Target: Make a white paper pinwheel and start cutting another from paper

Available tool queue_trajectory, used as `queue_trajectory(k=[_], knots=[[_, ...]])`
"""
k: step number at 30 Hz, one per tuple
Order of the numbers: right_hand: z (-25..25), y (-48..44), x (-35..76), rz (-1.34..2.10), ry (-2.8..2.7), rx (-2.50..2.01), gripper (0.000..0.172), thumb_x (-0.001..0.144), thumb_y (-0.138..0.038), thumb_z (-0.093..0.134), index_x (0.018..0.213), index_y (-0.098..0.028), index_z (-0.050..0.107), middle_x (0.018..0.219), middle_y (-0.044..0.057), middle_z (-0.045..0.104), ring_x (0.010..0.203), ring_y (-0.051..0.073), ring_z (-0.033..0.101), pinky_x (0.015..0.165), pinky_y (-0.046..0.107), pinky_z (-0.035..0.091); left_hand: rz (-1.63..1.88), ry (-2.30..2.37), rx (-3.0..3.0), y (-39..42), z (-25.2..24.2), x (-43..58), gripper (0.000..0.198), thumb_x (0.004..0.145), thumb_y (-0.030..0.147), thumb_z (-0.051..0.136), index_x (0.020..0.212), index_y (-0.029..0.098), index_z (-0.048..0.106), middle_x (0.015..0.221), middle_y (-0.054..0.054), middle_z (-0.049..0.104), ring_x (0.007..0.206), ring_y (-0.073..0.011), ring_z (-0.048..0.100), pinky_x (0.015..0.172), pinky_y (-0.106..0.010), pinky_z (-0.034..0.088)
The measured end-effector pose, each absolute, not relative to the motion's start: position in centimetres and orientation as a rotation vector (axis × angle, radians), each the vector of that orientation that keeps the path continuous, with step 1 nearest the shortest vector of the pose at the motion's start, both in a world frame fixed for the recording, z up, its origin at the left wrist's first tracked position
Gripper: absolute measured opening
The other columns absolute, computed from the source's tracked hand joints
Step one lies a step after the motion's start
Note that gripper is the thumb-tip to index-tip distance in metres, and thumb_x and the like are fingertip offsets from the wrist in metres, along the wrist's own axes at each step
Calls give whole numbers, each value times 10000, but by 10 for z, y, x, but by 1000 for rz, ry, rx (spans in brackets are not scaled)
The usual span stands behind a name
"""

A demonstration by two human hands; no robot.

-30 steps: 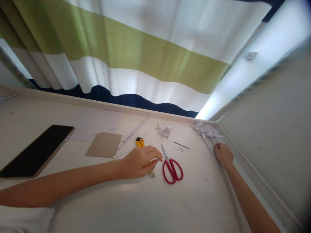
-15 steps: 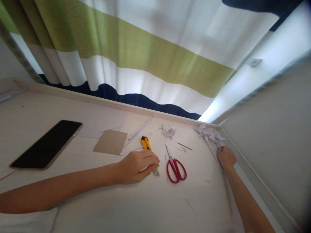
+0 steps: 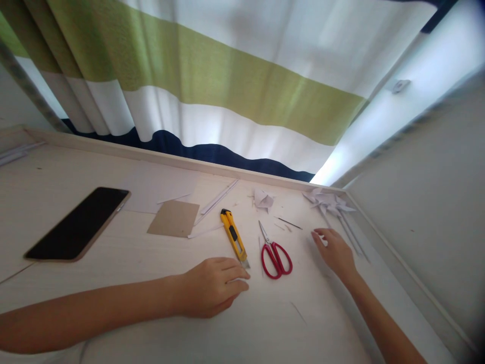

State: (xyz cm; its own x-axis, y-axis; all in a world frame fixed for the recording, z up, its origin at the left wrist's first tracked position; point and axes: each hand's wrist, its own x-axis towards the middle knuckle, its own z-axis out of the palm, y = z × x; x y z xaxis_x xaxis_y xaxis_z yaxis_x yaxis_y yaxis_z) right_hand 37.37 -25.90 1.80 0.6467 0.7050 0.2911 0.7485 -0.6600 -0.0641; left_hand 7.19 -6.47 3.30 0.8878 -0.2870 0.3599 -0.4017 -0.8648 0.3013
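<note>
My left hand (image 3: pixel 215 287) rests on the table with its fingers loosely bent and apart, holding nothing. Its fingertips are close to the blade end of a yellow utility knife (image 3: pixel 233 235). Red-handled scissors (image 3: pixel 271 253) lie between my two hands, points toward the curtain. My right hand (image 3: pixel 335 253) hovers over the right side, empty, with thumb and fingers apart. Just past it, paper pinwheels (image 3: pixel 329 202) on thin paper sticks (image 3: pixel 352 232) lie in the far right corner. A folded white paper piece (image 3: pixel 262 199) and a thin dark pointed stick (image 3: pixel 290 223) lie beyond the scissors.
A phone (image 3: pixel 78 225) lies at the left. Beside it are a white paper sheet (image 3: pixel 151 177), a brown cardboard square (image 3: pixel 174 219) and paper strips (image 3: pixel 220 197). A low raised rim (image 3: pixel 170 161) edges the table before a striped curtain (image 3: pixel 227 65). A wall (image 3: pixel 428 202) stands right.
My right hand has let go of a pinwheel stick and drawn back leftward; the pinwheel now lies in the corner. My left hand has moved nearer to me, off the utility knife.
</note>
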Motion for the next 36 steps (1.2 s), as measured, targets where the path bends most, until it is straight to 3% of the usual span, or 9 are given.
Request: queue_trajectory(k=[4,9,15,19,23,25,31,36], knots=[[23,-254,339,-137,-1380,-2557,323,823,-446,378,910,-199,567,820,32,597,666,129,558,575,236,431,342,-434,2747,-70,29,74,314,823,218,408,1126,169,477,1177,-72,532,1107,-192,453,1000,-370,291],[25,-248,314,-35,-1533,-2449,272,817,-413,403,904,-220,573,815,28,595,743,141,568,636,245,445,149,-382,2826,-69,26,78,389,858,312,353,1216,171,409,1293,-97,425,1172,-234,394,988,-419,302],[20,-240,330,-152,-1446,-2482,236,821,-377,407,865,-224,582,793,13,599,727,130,567,637,235,439,121,-389,2853,-66,25,82,375,857,270,359,1215,172,412,1283,-98,437,1188,-230,382,989,-427,313],[21,-242,379,-359,-1124,-2620,278,846,-351,368,959,-178,553,853,45,593,718,142,556,660,279,441,111,-426,2852,-65,25,80,398,817,209,414,1211,153,413,1278,-114,440,1193,-241,375,986,-441,322],[23,-250,437,-511,-765,-2766,273,856,-294,402,1066,-143,488,998,73,548,864,170,537,747,364,439,158,-444,2817,-64,24,79,402,793,168,426,1195,151,427,1277,-115,441,1195,-238,374,987,-428,332],[22,-253,457,-500,-677,-2824,295,837,-312,452,1086,-156,480,1067,69,522,918,180,526,776,392,437,209,-443,2802,-63,24,79,396,774,150,438,1170,149,452,1258,-118,462,1180,-244,394,971,-429,354],[6,-261,475,-228,-565,-2976,290,831,-329,466,1053,-146,503,1024,61,546,856,160,553,724,361,469,210,-457,2841,-62,27,81,379,757,122,437,1133,133,486,1234,-125,486,1159,-255,420,939,-431,398],[3,-264,480,-202,-459,-3047,293,832,-317,466,1073,-152,493,1054,65,535,881,167,547,740,370,465,197,-460,2832,-63,25,80,369,764,116,426,1127,126,491,1244,-128,475,1162,-252,417,944,-430,395]])
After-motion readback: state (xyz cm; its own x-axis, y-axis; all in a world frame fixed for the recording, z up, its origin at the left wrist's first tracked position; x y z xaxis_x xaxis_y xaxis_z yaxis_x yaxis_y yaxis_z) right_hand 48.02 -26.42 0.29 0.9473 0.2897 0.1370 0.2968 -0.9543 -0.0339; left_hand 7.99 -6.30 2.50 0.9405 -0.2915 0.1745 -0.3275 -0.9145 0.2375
